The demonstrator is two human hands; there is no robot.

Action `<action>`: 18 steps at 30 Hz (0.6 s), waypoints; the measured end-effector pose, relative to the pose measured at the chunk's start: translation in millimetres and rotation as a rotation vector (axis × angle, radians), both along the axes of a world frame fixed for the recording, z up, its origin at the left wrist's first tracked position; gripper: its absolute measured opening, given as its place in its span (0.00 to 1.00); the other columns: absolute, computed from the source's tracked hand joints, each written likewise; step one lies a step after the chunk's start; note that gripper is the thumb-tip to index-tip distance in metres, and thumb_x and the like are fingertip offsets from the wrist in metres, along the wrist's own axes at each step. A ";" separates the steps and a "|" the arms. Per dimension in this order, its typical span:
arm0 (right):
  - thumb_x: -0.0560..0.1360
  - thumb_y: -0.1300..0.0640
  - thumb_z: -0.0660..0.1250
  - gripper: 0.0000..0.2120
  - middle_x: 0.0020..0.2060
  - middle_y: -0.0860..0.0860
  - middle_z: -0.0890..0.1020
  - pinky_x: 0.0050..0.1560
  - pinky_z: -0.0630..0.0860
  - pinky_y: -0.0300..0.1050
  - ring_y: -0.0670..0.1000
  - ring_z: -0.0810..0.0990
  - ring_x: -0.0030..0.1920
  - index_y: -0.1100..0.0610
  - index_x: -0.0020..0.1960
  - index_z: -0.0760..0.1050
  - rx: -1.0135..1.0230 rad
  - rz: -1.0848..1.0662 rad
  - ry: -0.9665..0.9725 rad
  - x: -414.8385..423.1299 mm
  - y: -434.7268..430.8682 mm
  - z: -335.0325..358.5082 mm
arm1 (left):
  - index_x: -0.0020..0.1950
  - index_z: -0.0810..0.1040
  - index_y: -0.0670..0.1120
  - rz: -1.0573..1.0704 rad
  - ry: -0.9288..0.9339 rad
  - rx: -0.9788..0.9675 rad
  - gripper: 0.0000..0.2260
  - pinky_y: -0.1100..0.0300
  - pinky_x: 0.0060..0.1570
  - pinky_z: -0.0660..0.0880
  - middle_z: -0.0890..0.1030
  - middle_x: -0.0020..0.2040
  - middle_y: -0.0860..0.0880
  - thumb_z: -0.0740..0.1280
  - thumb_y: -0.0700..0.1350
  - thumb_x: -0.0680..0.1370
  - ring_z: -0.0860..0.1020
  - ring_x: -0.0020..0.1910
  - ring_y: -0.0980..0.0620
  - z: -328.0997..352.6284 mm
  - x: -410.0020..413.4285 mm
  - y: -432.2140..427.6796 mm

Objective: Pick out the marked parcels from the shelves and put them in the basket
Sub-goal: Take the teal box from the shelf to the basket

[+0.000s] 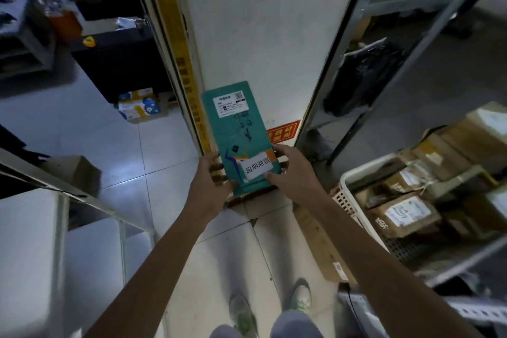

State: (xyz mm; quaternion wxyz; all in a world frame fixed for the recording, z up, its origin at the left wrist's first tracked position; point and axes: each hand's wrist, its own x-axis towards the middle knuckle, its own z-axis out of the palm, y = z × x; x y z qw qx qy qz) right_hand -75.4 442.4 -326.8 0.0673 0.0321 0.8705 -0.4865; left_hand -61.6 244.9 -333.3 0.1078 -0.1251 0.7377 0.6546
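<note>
— What have you got hold of?

— A teal parcel (236,129), out at twelve o'clock; my left hand (211,173) grips its left edge, thumb curled over the front; my right hand (292,170) pinches the right edge, thumb beside the white sticker (256,170); the parcel hangs in the air between them, face towards me.

— And it goes where?

— Into the basket (343,197), low at three o'clock, near my right forearm; brown boxes (403,214) already lie in it.

— How would you manage it?

— The parcel looks thin and likely to flop, so I'd keep both edges held while I turn towards three; then carry it over the rim and lay it flat on the boxes rather than drop it.

— Anything in the way?

— The shelf post (356,44) at one o'clock stands close; I'd swing low and clear of it; the pillar (260,22) beyond, at twelve, is no trouble.
</note>
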 end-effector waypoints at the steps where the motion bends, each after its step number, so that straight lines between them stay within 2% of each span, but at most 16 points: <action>1: 0.74 0.60 0.74 0.29 0.59 0.45 0.72 0.43 0.74 0.28 0.43 0.73 0.58 0.51 0.71 0.68 0.003 -0.025 -0.010 3.8 7.6 -0.6 | 0.67 0.66 0.56 -0.027 0.006 -0.006 0.29 0.61 0.40 0.81 0.75 0.60 0.52 0.72 0.33 0.75 0.77 0.56 0.52 0.2 0.0 6.7; 5: 0.72 0.58 0.75 0.27 0.60 0.47 0.77 0.44 0.75 0.30 0.46 0.77 0.58 0.50 0.68 0.70 -0.020 -0.164 -0.033 15.9 49.0 -4.4 | 0.66 0.66 0.58 -0.151 0.011 -0.034 0.29 0.56 0.46 0.83 0.75 0.59 0.56 0.72 0.34 0.75 0.78 0.56 0.54 1.2 -5.9 45.6; 7: 0.72 0.59 0.76 0.27 0.58 0.47 0.79 0.50 0.79 0.37 0.46 0.78 0.57 0.51 0.67 0.71 -0.061 -0.253 -0.043 23.3 73.2 -6.4 | 0.68 0.67 0.57 -0.220 0.016 -0.070 0.29 0.55 0.47 0.83 0.76 0.58 0.57 0.73 0.35 0.75 0.78 0.56 0.56 0.8 -11.3 71.6; 9: 0.72 0.61 0.75 0.26 0.54 0.45 0.81 0.52 0.81 0.42 0.45 0.79 0.55 0.51 0.66 0.71 -0.120 -0.335 -0.056 33.0 95.6 -6.0 | 0.69 0.67 0.57 -0.278 0.020 -0.095 0.29 0.54 0.48 0.82 0.76 0.57 0.57 0.72 0.35 0.75 0.78 0.54 0.58 1.3 -16.1 98.1; 13: 0.74 0.63 0.73 0.23 0.53 0.43 0.79 0.45 0.82 0.38 0.44 0.79 0.54 0.51 0.65 0.70 -0.191 -0.468 -0.061 53.9 162.6 -3.8 | 0.68 0.67 0.56 -0.421 0.018 -0.091 0.28 0.57 0.48 0.82 0.76 0.55 0.59 0.71 0.34 0.76 0.78 0.52 0.59 0.9 -26.2 174.4; 15: 0.75 0.64 0.72 0.21 0.52 0.43 0.78 0.38 0.78 0.31 0.41 0.78 0.51 0.52 0.64 0.70 -0.206 -0.534 -0.056 62.8 196.1 -3.8 | 0.68 0.68 0.56 -0.486 0.024 -0.083 0.27 0.57 0.49 0.82 0.77 0.55 0.61 0.71 0.34 0.76 0.79 0.55 0.58 -1.5 -30.7 212.9; 16: 0.75 0.64 0.72 0.20 0.52 0.44 0.78 0.37 0.76 0.29 0.41 0.78 0.50 0.53 0.64 0.71 -0.193 -0.573 -0.048 67.5 211.9 -4.3 | 0.67 0.68 0.56 -0.519 0.033 -0.085 0.27 0.60 0.48 0.82 0.77 0.55 0.61 0.71 0.33 0.75 0.78 0.55 0.59 -2.6 -32.2 231.6; 18: 0.74 0.63 0.73 0.20 0.53 0.45 0.79 0.44 0.78 0.34 0.45 0.78 0.53 0.55 0.64 0.72 -0.163 -0.640 -0.027 77.5 245.5 -5.6 | 0.67 0.68 0.55 -0.597 0.057 -0.103 0.26 0.70 0.41 0.78 0.76 0.54 0.63 0.71 0.33 0.75 0.77 0.54 0.62 -2.7 -35.4 273.4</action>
